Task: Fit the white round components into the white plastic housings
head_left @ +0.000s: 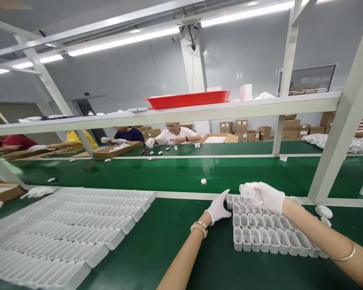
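My right hand [268, 196], in a white glove, grips a small white plastic case [248, 193] above the back of the right-hand group of cups. My left hand [219, 208], also gloved, has its thumb and fingers apart beside the left end of the back row; I cannot tell whether it touches the end cup. The translucent white cups [255, 239] stand upright in several rows, open at the top, with small dark marks inside. My right hand and forearm hide part of the rows. Round white pieces [323, 212] lie to the right of them.
A large block of white trays [87, 237] fills the left of the green bench. Behind runs a green belt with a small white part [203, 181] on it. A post [335, 108] and shelf with a red tray [189, 100] stand ahead. Co-workers [177, 135] sit across.
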{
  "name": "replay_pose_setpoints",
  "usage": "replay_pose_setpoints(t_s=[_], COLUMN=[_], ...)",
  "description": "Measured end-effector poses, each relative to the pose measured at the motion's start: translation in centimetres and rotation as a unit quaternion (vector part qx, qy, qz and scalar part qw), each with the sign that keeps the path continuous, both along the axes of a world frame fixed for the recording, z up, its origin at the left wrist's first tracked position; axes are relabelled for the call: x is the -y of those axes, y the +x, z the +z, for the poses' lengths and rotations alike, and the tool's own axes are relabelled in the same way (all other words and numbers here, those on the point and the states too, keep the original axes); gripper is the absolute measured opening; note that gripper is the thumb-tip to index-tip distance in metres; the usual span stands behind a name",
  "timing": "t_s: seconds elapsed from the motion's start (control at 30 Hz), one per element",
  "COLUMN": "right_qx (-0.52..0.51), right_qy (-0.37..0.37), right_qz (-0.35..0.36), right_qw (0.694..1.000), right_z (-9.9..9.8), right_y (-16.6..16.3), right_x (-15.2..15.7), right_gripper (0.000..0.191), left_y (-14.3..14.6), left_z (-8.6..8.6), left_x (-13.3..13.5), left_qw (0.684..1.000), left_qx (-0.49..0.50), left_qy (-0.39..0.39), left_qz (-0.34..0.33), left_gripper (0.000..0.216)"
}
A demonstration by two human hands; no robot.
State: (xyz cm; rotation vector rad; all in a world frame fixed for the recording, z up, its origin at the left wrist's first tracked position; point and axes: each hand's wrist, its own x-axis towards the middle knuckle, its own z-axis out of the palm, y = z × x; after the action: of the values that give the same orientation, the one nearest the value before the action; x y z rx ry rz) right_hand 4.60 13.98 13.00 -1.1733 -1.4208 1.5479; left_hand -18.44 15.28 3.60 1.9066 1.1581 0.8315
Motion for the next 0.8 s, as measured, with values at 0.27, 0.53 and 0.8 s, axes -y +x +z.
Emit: replay_pose_setpoints(t_s=[0.27, 0.53, 0.8], right_qx=[0.268, 0.446, 0.485], right_qy=[0.108, 0.165, 0.207], right_qz=[-0.046, -0.026, 0.066], right_qw=[0.956, 0.879, 0.847], right_z=[-1.7, -3.7, -6.0], right_y=[0.3, -2.0, -9.3], right_x=[-6.5, -11.9, -17.8], right_gripper=[0.027, 0.033, 0.031], left_y=[-0.7, -2.4, -3.0], left_z=[-2.0, -1.9, -0.6], left_x=[1.9, 0.5, -0.1], left_qw=[0.995, 0.986, 0.973], left_qx=[0.090, 0.159, 0.205], left_qy=[-0.036, -0.044, -0.064], left_qz=[-0.008, -0.039, -0.088], left_gripper=[0.032, 0.034, 0.030])
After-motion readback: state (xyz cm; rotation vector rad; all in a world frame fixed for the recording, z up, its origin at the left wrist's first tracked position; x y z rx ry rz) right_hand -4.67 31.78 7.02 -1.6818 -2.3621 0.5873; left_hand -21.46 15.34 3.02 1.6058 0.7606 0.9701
